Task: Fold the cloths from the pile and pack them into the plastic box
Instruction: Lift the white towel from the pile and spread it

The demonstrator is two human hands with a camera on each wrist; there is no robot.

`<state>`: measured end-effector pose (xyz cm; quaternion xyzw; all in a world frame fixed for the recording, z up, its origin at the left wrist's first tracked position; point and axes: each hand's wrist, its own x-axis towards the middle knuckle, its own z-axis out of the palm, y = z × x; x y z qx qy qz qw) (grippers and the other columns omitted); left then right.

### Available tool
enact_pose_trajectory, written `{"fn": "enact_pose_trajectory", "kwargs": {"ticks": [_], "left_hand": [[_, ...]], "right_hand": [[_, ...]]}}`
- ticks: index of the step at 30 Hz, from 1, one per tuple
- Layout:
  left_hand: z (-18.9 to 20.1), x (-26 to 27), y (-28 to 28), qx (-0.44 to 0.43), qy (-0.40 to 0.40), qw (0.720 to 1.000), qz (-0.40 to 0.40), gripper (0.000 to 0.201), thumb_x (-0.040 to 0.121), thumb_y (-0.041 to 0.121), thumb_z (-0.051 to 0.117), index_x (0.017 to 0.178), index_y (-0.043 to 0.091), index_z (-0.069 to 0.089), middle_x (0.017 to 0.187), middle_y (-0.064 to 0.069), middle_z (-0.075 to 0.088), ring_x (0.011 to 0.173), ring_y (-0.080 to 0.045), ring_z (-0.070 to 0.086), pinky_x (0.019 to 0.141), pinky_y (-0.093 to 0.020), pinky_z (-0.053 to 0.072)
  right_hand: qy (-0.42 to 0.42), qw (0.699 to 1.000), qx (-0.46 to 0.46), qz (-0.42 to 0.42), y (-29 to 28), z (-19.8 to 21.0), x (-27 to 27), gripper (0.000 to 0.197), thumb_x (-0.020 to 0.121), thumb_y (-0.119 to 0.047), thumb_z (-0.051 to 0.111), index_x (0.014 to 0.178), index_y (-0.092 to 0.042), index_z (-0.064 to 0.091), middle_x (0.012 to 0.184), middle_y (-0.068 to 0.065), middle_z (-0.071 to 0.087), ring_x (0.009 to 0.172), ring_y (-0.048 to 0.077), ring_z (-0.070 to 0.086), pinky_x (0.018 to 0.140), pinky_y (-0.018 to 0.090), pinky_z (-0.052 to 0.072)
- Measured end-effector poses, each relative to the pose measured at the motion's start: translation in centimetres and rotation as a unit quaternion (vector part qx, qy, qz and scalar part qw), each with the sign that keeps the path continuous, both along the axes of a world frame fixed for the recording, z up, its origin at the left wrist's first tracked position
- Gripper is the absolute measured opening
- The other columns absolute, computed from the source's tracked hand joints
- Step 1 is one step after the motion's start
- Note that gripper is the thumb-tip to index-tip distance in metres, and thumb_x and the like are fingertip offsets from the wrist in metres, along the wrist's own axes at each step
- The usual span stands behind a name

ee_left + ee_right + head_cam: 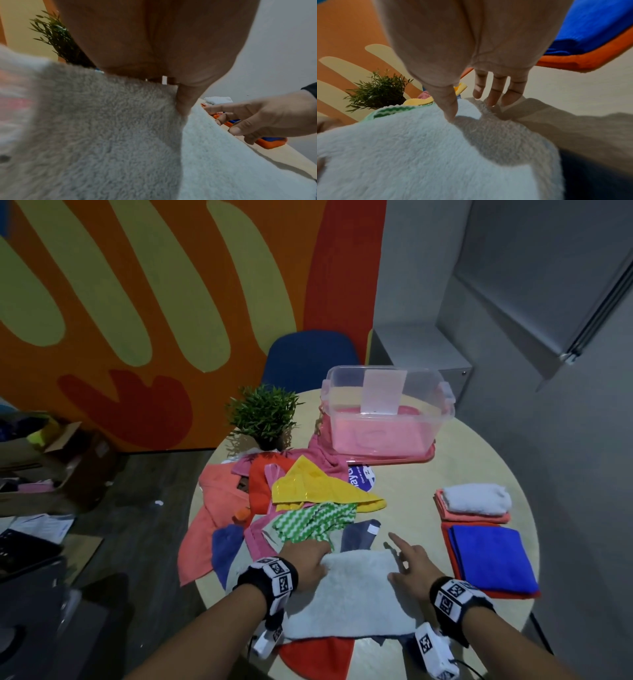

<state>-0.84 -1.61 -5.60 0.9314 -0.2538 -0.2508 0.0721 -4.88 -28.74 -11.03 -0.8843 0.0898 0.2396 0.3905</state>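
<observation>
- Two hands are laid on one white fluffy cloth, which is spread on the round table at the near edge, just in front of the person and partly over a red cloth and a dark one.
- The left hand is placed at the far left corner of the cloth; in the left wrist view its thumb is pressed into the pile, but the other fingers are hidden behind the palm, so it cannot be told whether the corner is pinched or only pressed.
- The right hand is held released at the far right corner, with the fingers straight and spread and the thumb touching the cloth; nothing is grasped by it.
- The step in hand is judged to be the flattening of the cloth before the next fold.
- For a good result, both far corners should be taken at the same time and brought evenly onto the near edge, so that the edges are matched; afterwards the surface should be smoothed from the middle outward, because thick pile is easily bunched.
- The cloth is seen as a rough rectangle; its long axis is judged to run from the person toward the loose pile, and its far short edge is pointed at the pile.
- The clear plastic box is stood well apart at the far side of the table, and folded stacks are kept on the right.
</observation>
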Motion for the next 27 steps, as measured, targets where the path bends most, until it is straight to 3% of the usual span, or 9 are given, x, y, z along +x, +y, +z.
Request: {"fn": "enact_pose_trajectory", "kwargs": {"ticks": [4, 6, 10, 13, 16, 19, 21, 24, 27], "left_hand": [[0.6, -0.1, 1.2, -0.060, 0.038, 0.997, -0.016, 0.009, 0.099, 0.029, 0.048, 0.101, 0.025, 0.040, 0.099, -0.013, 0.061, 0.089, -0.031, 0.057, 0.074, -0.038, 0.045], [0.9, 0.0, 1.6, -0.081, 0.046, 0.995, -0.022, 0.012, 0.099, 0.029, 0.048, 0.108, 0.022, 0.045, 0.097, -0.011, 0.062, 0.088, -0.029, 0.058, 0.073, -0.037, 0.046], [1.3, 0.5, 2.3, -0.089, 0.043, 0.995, 0.015, 0.027, 0.096, 0.028, 0.055, 0.122, 0.027, 0.048, 0.080, 0.002, 0.058, 0.079, -0.022, 0.055, 0.066, -0.032, 0.039], [0.8, 1.2, 4.3, -0.027, 0.058, 0.997, 0.052, 0.034, 0.093, 0.035, 0.061, 0.124, 0.021, 0.054, 0.106, -0.006, 0.065, 0.100, -0.026, 0.061, 0.077, -0.032, 0.042], [0.6, 1.7, 6.7, -0.054, 0.087, 0.991, 0.084, 0.032, 0.086, 0.053, 0.060, 0.094, 0.022, 0.060, 0.094, 0.000, 0.061, 0.092, -0.021, 0.060, 0.073, -0.030, 0.040], [1.1, 2.0, 7.5, -0.189, 0.080, 0.960, 0.192, 0.049, 0.070, 0.071, 0.055, 0.072, 0.022, 0.053, 0.070, 0.007, 0.050, 0.065, -0.008, 0.051, 0.061, -0.028, 0.036], [1.7, 2.5, 7.5, -0.275, 0.063, 0.926, 0.253, 0.059, 0.070, 0.071, 0.060, 0.086, 0.014, 0.064, 0.078, 0.007, 0.056, 0.071, -0.007, 0.053, 0.067, -0.028, 0.040], [3.4, 3.0, 5.9, -0.380, 0.051, 0.866, 0.323, 0.049, 0.076, 0.054, 0.069, 0.097, 0.009, 0.064, 0.082, 0.001, 0.062, 0.075, -0.016, 0.055, 0.070, -0.031, 0.043], [5.4, 3.2, 3.4, -0.419, 0.012, 0.839, 0.348, 0.030, 0.085, 0.036, 0.072, 0.093, 0.009, 0.062, 0.079, -0.004, 0.061, 0.067, -0.017, 0.052, 0.062, -0.030, 0.041]], "right_hand": [[-0.015, 0.998, -0.048, 0.026, -0.2, -0.2, 0.9, 0.033, 0.084, -0.020, 0.070, 0.110, -0.039, 0.061, 0.127, -0.002, 0.028, 0.119, 0.025, 0.048, 0.107, 0.034, 0.042], [-0.029, 0.998, -0.034, 0.039, -0.4, 0.0, 1.2, 0.019, 0.082, -0.017, 0.071, 0.089, -0.030, 0.061, 0.130, -0.002, 0.031, 0.117, 0.023, 0.051, 0.101, 0.031, 0.043], [-0.023, 0.999, 0.008, 0.035, -0.9, 1.8, 1.5, 0.008, 0.084, -0.016, 0.061, 0.084, -0.023, 0.056, 0.100, -0.006, 0.066, 0.097, 0.018, 0.063, 0.088, 0.038, 0.052], [-0.039, 0.998, 0.055, -0.018, -2.0, 3.0, 1.0, 0.011, 0.088, -0.015, 0.065, 0.085, -0.021, 0.055, 0.072, -0.005, 0.062, 0.069, 0.014, 0.057, 0.065, 0.032, 0.048], [-0.036, 0.980, 0.167, -0.105, -3.1, 4.7, 0.1, 0.015, 0.087, -0.012, 0.073, 0.096, -0.013, 0.061, 0.071, -0.002, 0.071, 0.067, 0.014, 0.066, 0.060, 0.027, 0.049], [-0.047, 0.954, 0.243, -0.170, -3.7, 6.5, -0.3, 0.020, 0.087, -0.010, 0.074, 0.100, -0.002, 0.062, 0.081, 0.010, 0.075, 0.072, 0.023, 0.071, 0.060, 0.030, 0.052], [-0.076, 0.943, 0.252, -0.205, -3.5, 7.7, -0.4, 0.017, 0.086, -0.016, 0.075, 0.085, -0.005, 0.062, 0.066, 0.004, 0.067, 0.058, 0.017, 0.064, 0.056, 0.029, 0.047], [-0.116, 0.918, 0.268, -0.269, -2.8, 9.4, 0.4, 0.025, 0.087, -0.013, 0.074, 0.073, -0.013, 0.054, 0.055, -0.003, 0.053, 0.046, 0.010, 0.052, 0.049, 0.023, 0.041], [-0.139, 0.903, 0.275, -0.300, -1.4, 10.8, 1.7, 0.028, 0.085, -0.013, 0.077, 0.077, -0.016, 0.050, 0.061, -0.001, 0.049, 0.056, 0.016, 0.050, 0.056, 0.030, 0.045]]}}
